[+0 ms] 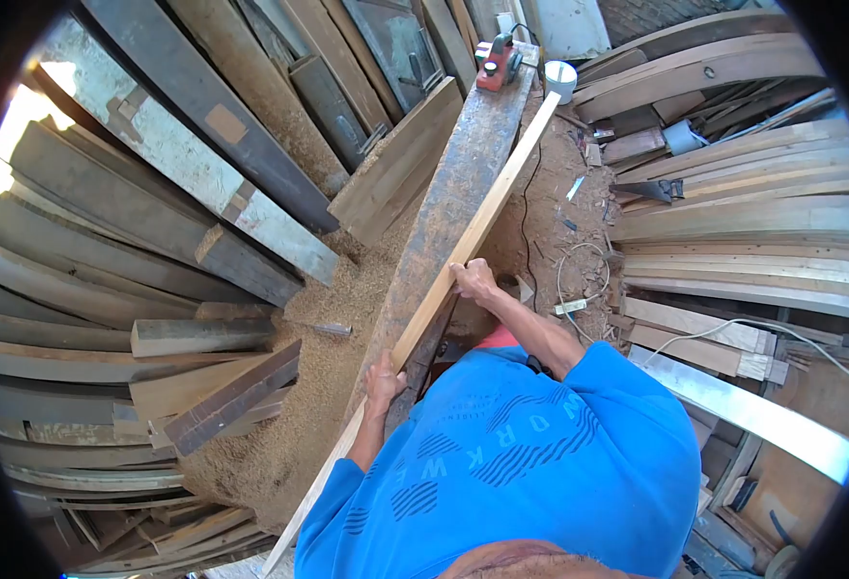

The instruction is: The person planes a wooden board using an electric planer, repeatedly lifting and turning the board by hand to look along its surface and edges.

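A long, narrow wooden strip [501, 193] runs diagonally over the workbench plank [453, 193], from the far end down past my left side. My left hand [383, 379] is wrapped round the strip near my body. Farther along, my right hand [474, 280] grips the same strip, thumb on its top and fingers down the near side. The strip's far end lies close to a white round container [560, 82]. A red and black electric planer [497, 66] rests on the far end of the workbench plank.
Boards lean in rows on the left [154, 232], and stacked timber [743, 232] fills the right. Wood shavings [250, 444] cover the floor. A black cable [530, 193] trails beside the bench; a white extension cord with a socket block [571, 307] lies to the right.
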A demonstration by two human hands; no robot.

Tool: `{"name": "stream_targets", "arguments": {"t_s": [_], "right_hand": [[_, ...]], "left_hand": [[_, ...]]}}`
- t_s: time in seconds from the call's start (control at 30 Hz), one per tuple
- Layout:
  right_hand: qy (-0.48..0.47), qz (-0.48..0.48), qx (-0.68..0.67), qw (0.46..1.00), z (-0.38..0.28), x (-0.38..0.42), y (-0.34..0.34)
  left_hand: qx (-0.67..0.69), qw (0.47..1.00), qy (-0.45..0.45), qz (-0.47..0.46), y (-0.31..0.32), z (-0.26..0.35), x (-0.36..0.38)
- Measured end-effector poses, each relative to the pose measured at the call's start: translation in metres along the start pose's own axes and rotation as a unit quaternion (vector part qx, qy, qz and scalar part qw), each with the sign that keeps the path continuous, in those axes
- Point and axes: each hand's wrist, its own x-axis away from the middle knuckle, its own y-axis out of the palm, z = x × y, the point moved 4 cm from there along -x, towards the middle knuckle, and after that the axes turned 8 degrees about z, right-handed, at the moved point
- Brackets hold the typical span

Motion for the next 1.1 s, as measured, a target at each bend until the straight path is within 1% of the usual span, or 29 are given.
{"name": "stream_targets", "arguments": {"t_s": [0.03,0.1,0.17,0.2,0.23,0.3,0.37,0.4,0.47,0.5,0.57,0.67,0.7,0.77,0.87,0.97,1.03,1.1], "right_hand": [[0.008,-0.047,-0.031,0.998,0.0,0.0,-0.002],[0.007,-0.106,-0.104,0.989,0.009,-0.001,-0.016],[0.007,-0.157,-0.195,0.968,0.033,-0.005,-0.036],[0.019,-0.141,-0.183,0.973,0.046,-0.007,-0.051],[0.031,-0.125,-0.171,0.977,0.056,-0.008,-0.066],[0.041,-0.05,-0.148,0.987,0.079,-0.007,-0.096],[0.064,-0.006,-0.106,0.992,0.102,-0.012,-0.123],[0.07,-0.016,-0.056,0.996,0.117,-0.021,-0.134],[0.079,-0.035,0.044,0.995,0.154,-0.052,-0.153],[0.094,-0.054,0.024,0.994,0.167,-0.064,-0.162],[0.126,-0.091,-0.022,0.988,0.189,-0.081,-0.179],[0.08,-0.057,0.071,0.993,0.196,-0.104,-0.213],[0.115,-0.037,0.005,0.993,0.194,-0.107,-0.223],[0.18,0.002,-0.118,0.977,0.181,-0.109,-0.253],[0.159,0.014,-0.062,0.985,0.155,-0.121,-0.301],[0.027,-0.077,-0.031,0.996,0.265,-0.246,-0.325],[0.069,0.024,-0.105,0.992,0.237,-0.24,-0.354],[0.095,0.124,-0.174,0.972,0.165,-0.219,-0.394]], "left_hand": [[-0.005,1.0,0.004,0.006,0.0,-0.001,0.0],[-0.016,1.0,0.013,0.016,-0.001,-0.001,0.0],[0.005,0.999,-0.029,-0.03,-0.012,0.008,-0.002],[0.017,0.997,-0.05,-0.052,-0.018,0.017,-0.005],[0.024,0.998,-0.048,-0.036,-0.021,0.026,-0.01],[0.037,0.998,-0.049,-0.007,-0.021,0.044,-0.016],[0.049,0.997,0.036,0.043,-0.011,0.061,-0.037],[0.054,0.993,0.08,0.067,-0.006,0.071,-0.051],[0.069,0.989,0.108,0.071,0.001,0.097,-0.081],[0.076,0.987,0.123,0.073,0.003,0.113,-0.096],[0.088,0.989,0.108,0.055,0.01,0.146,-0.126],[0.095,0.99,0.102,0.038,0.015,0.202,-0.172],[0.097,0.99,0.097,0.034,0.016,0.218,-0.184],[0.081,0.99,0.109,0.029,0.019,0.249,-0.211],[0.081,0.992,0.098,0.017,0.026,0.295,-0.25],[0.094,0.992,0.077,0.016,0.032,0.337,-0.279],[0.102,0.993,0.058,0.011,0.04,0.362,-0.3],[0.113,0.991,0.076,0.013,0.057,0.375,-0.323]]}}
